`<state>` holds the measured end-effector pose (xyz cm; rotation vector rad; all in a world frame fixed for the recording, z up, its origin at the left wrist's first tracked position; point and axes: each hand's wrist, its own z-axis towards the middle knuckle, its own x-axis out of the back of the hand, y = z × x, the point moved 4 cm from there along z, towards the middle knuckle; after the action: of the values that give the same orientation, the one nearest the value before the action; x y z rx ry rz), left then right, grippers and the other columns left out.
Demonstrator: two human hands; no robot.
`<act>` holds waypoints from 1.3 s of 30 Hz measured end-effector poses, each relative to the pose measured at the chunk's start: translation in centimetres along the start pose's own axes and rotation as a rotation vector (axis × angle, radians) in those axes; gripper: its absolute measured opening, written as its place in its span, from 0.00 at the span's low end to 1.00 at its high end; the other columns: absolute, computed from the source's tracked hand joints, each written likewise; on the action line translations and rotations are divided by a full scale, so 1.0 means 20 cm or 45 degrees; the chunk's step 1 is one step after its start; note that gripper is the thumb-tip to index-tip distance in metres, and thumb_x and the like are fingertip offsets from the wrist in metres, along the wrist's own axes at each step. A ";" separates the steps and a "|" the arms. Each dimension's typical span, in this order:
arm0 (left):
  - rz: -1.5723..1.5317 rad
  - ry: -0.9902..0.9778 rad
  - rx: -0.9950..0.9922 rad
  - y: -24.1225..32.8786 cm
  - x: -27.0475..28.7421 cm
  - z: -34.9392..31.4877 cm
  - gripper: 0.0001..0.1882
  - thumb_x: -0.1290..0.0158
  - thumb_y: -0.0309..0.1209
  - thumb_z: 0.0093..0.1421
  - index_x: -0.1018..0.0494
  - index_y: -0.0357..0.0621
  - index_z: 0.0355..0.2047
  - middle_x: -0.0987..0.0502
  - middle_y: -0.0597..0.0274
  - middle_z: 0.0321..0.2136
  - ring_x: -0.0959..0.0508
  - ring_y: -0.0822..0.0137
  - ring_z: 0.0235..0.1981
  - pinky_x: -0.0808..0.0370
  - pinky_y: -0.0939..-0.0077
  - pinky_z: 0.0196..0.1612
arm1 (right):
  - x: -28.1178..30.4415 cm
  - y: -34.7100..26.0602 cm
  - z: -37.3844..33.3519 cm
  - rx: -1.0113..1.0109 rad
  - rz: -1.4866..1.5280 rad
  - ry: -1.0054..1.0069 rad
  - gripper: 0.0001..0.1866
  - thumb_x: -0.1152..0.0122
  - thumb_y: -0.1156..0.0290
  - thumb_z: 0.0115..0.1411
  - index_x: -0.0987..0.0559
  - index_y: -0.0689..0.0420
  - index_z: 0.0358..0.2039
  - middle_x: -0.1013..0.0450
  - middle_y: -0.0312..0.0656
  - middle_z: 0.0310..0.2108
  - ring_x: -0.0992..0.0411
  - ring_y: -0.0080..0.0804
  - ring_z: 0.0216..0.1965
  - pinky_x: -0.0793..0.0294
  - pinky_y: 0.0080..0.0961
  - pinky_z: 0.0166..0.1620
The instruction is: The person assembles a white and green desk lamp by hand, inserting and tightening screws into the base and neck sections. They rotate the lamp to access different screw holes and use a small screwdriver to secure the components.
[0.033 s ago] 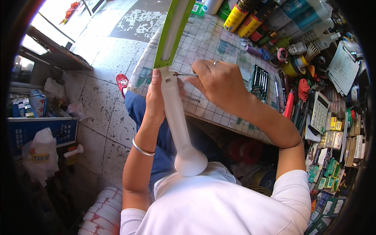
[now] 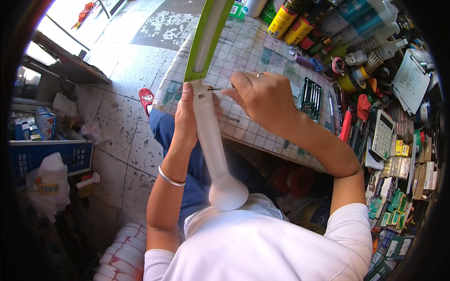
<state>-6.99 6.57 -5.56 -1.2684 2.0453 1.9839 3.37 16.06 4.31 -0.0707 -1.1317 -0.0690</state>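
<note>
What looks like a desk lamp (image 2: 211, 140) has a long green-rimmed head, a white stem and a rounded white end. The rounded end rests against my shirt. My left hand (image 2: 186, 117) is wrapped round the stem near the joint, thumb along its left side. From the right, my right hand (image 2: 266, 98) pinches a thin screwdriver (image 2: 215, 89). Its dark tip meets the side of the white joint just below the green part. Most of the screwdriver is hidden by my fingers.
The table (image 2: 239, 103) has a checked cover. A case of small screwdrivers (image 2: 310, 98) lies right of my right hand. Beyond are yellow spray cans (image 2: 282, 21), a calculator (image 2: 383, 135), a red cutter (image 2: 346, 125) and crowded small boxes. Tiled floor (image 2: 112, 107) lies to the left.
The fingers of my right hand have shifted slightly on the screwdriver, covering more of its shaft. My left hand and the lamp stay put.
</note>
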 end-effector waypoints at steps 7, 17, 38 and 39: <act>-0.017 0.003 -0.021 -0.01 0.00 0.01 0.31 0.67 0.56 0.64 0.33 0.36 0.40 0.26 0.56 0.25 0.25 0.67 0.23 0.26 0.74 0.27 | -0.02 0.01 0.01 0.153 0.126 0.253 0.10 0.39 0.68 0.50 0.32 0.56 0.26 0.30 0.39 0.17 0.29 0.33 0.17 0.32 0.25 0.19; -0.027 -0.007 -0.010 -0.02 0.01 0.01 0.32 0.68 0.56 0.64 0.33 0.36 0.40 0.26 0.56 0.26 0.25 0.67 0.24 0.25 0.75 0.28 | 0.01 0.01 0.01 -0.019 0.058 0.068 0.12 0.38 0.65 0.51 0.31 0.56 0.27 0.29 0.40 0.20 0.28 0.37 0.21 0.30 0.30 0.24; -0.032 0.004 0.002 -0.02 0.01 0.01 0.31 0.68 0.55 0.64 0.33 0.36 0.41 0.26 0.56 0.26 0.25 0.66 0.23 0.26 0.74 0.28 | 0.00 0.01 0.00 -0.118 0.228 0.024 0.10 0.41 0.69 0.53 0.31 0.55 0.33 0.29 0.42 0.18 0.29 0.41 0.20 0.34 0.31 0.25; -0.026 -0.003 -0.005 -0.02 0.00 0.02 0.31 0.68 0.55 0.64 0.33 0.36 0.40 0.26 0.56 0.26 0.25 0.66 0.23 0.26 0.74 0.28 | 0.00 0.01 0.00 -0.099 0.269 0.071 0.10 0.42 0.69 0.53 0.31 0.55 0.34 0.29 0.42 0.18 0.29 0.41 0.21 0.33 0.31 0.28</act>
<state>-7.00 6.85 -5.95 -1.2818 2.0205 1.9806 3.30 16.17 4.30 -0.2553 -1.0604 0.0730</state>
